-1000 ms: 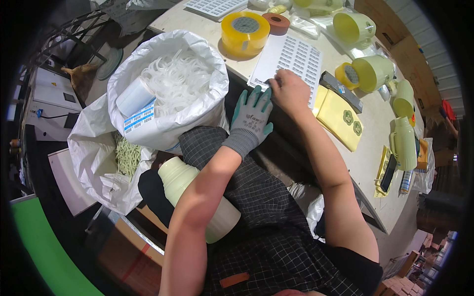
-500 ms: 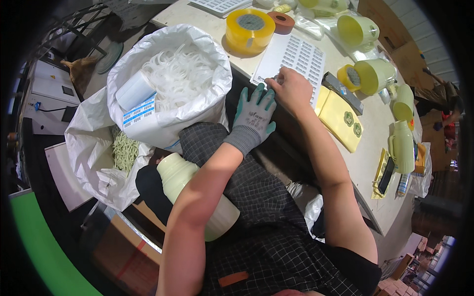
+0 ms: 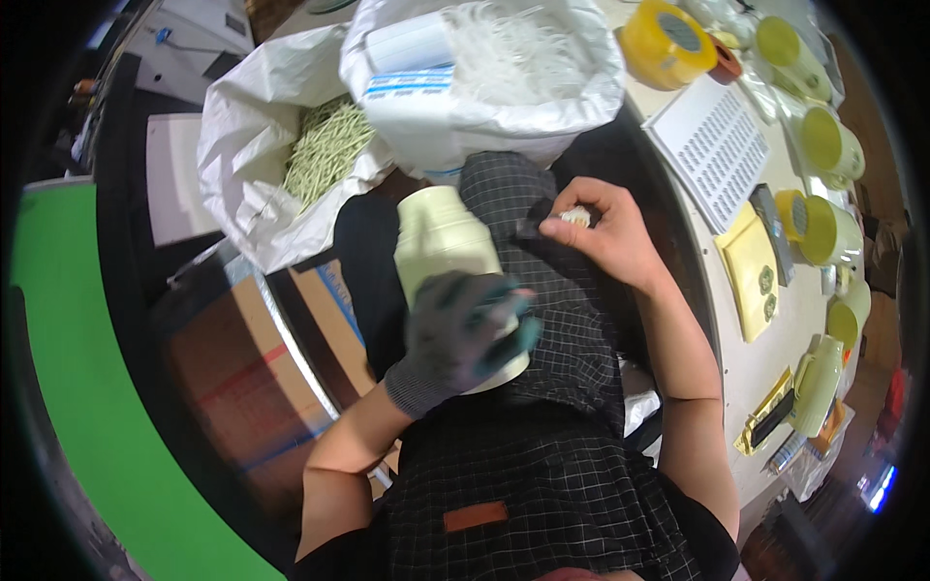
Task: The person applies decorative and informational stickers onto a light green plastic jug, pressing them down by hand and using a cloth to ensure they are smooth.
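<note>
A pale green vacuum-flask body (image 3: 444,228) lies across my lap, its narrower stepped end pointing away. My left hand (image 3: 455,334), in a grey and green glove, is over the lower part of this body; motion smears its fingers. Bare, my right hand (image 3: 610,232) is raised above my right thigh to the right of the flask. Its thumb and fingers pinch a small whitish piece (image 3: 578,216) that looks like a sticker, partly hidden by the fingers. On the table to the right lies the white sheet of printed labels (image 3: 712,150).
Ahead stands a white sack (image 3: 475,124) of clear plastic rings; left of it, another sack (image 3: 237,145) holds pale green strips. The table (image 3: 693,281) on my right carries tape rolls (image 3: 668,44), yellow packets (image 3: 746,276), several green flask casings (image 3: 833,145) and a handled jug (image 3: 819,387).
Both hands have left the label sheet. My right hand came back over my lap with a small piece pinched in it; my left moved back onto the flask body. The head view has shifted.
</note>
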Demonstrator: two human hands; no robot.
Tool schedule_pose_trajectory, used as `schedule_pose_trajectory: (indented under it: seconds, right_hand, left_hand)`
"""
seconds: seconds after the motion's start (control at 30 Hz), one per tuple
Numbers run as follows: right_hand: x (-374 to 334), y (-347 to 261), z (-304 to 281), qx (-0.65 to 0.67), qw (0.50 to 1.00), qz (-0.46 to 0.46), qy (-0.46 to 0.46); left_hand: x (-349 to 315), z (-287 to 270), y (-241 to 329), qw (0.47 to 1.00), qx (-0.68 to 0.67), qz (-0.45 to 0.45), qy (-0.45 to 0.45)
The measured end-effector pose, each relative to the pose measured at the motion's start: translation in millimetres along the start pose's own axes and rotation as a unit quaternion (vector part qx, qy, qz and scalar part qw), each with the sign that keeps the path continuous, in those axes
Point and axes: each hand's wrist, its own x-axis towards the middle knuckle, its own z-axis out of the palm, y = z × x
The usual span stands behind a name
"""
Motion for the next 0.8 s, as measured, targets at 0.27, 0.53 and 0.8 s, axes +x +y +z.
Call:
schedule_pose_trajectory:
  seconds: [0.27,0.53,0.8]
  right_hand:
    - [13.8,-27.5,64.9,-0.112,0.977,-0.080,-0.163]
    - [23.6,-40.7,71.6,-0.198,0.961,-0.084,-0.176]
    - [26.4,-34.8,72.2,-0.197,0.959,-0.088,-0.182]
  left_hand:
    - [-91.3,2.7,4.9,0.983,0.051,-0.151,0.091]
    - [-108.5,11.8,1.0,0.986,0.037,-0.133,0.094]
    - [-104.8,11.1,-6.5,0.990,0.068,-0.055,0.108]
